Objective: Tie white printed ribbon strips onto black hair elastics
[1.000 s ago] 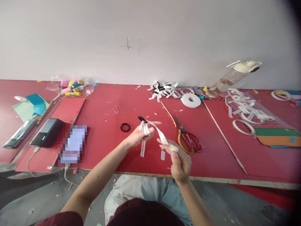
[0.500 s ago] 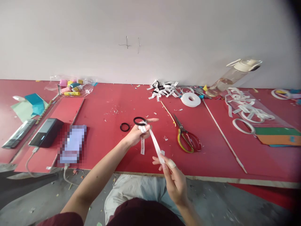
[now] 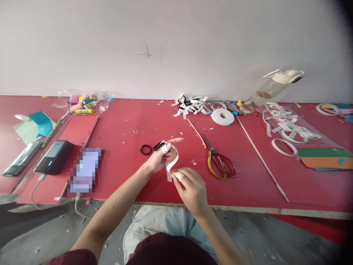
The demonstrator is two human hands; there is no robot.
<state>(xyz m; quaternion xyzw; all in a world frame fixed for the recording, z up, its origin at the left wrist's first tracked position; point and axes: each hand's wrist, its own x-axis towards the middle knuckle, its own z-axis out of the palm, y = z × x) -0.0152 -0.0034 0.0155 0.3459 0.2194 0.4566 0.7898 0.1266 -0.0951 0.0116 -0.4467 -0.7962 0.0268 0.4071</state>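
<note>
My left hand (image 3: 160, 158) pinches a black hair tie (image 3: 158, 146) together with a white printed ribbon (image 3: 174, 162) wrapped at it, the index finger stretched out to the right. One printed tail of the ribbon hangs below the hand; the other curves round in a loop. Down and to the right, my right hand (image 3: 193, 187) is closed on that other end, thumb against fingers, with a pale bandage on one finger. A second black hair tie (image 3: 146, 149) lies on the red table just left of my left hand. Scissors (image 3: 219, 160) with red and yellow handles rest to the right.
At the back lie a pile of ribbon-tied black bands (image 3: 190, 105), a white ribbon roll (image 3: 222, 116) and a tilted water bottle (image 3: 271, 90). White bands (image 3: 292, 127) and coloured sheets (image 3: 325, 158) are on the right. A phone (image 3: 85, 171) and a black device (image 3: 53, 156) lie left.
My right hand has moved up and left, closer to my left hand, and the stretched ribbon now bends in a loop. The hair tie has tipped in my left hand.
</note>
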